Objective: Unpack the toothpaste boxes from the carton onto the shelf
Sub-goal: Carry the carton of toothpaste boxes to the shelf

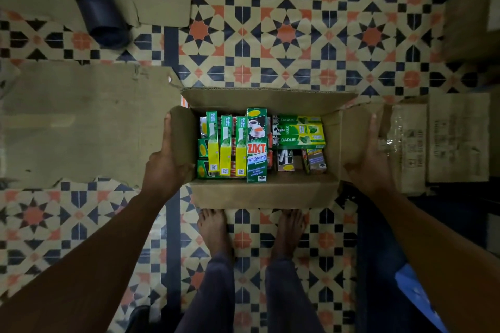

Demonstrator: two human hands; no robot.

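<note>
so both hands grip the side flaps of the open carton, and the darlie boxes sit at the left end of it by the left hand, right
Not quite. The head view shows the Darlie boxes toward the right end of the carton, nearer the right hand than the left hand. The rest holds: both hands grip the side flaps of the open carton.

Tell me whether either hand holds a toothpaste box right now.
No, the left hand and the right hand both grip side flaps of the carton, with the toothpaste boxes lying inside it.
</note>
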